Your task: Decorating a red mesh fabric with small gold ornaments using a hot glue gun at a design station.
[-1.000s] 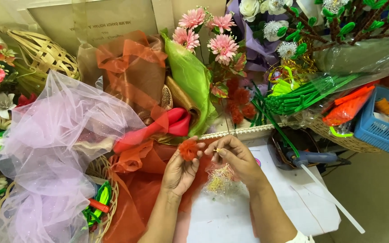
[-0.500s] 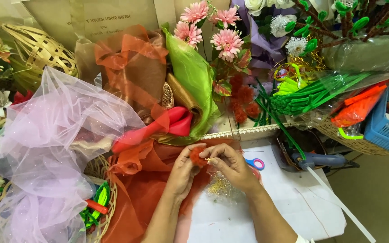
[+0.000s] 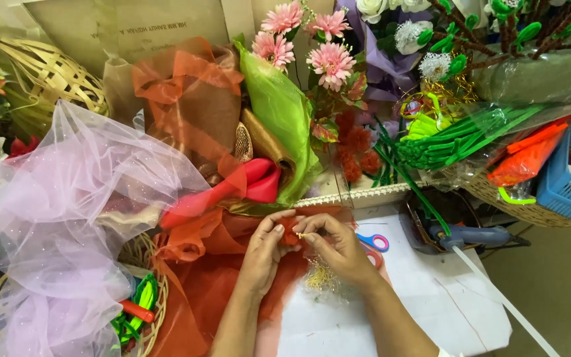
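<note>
Pinching a small orange flower head (image 3: 290, 233) between them, both hands meet just above the near edge of the white counter (image 3: 431, 291); the left hand (image 3: 266, 251) has its fingers curled shut around the flower from the left, thumb on top; the right hand (image 3: 338, 248) is closed too, thumb and forefinger clamped on a tiny pale bit at the flower's centre, too small to make out; most of the flower is hidden behind the fingers, so its shape cannot be told; both forearms rise from the bottom edge and converge, wrists slightly bent, elbows cut off by the frame; under the right wrist lies a tangle of gold thread (image 3: 322, 276), blurred; orange-red netting (image 3: 199, 291) spreads beneath the left arm; just beside the right hand, scissors with pink and blue handles (image 3: 373, 242) lie partly covered by it; farther right a blue glue gun (image 3: 474, 235) rests on the counter; a bundle of green stems (image 3: 457, 135) in clear wrap lies behind; pink artificial daisies (image 3: 328, 63) stand at the back; lilac tulle (image 3: 67, 198) billows at left over a wicker basket (image 3: 150, 264); a blue crate (image 3: 570, 178) is cut off at right.
</note>
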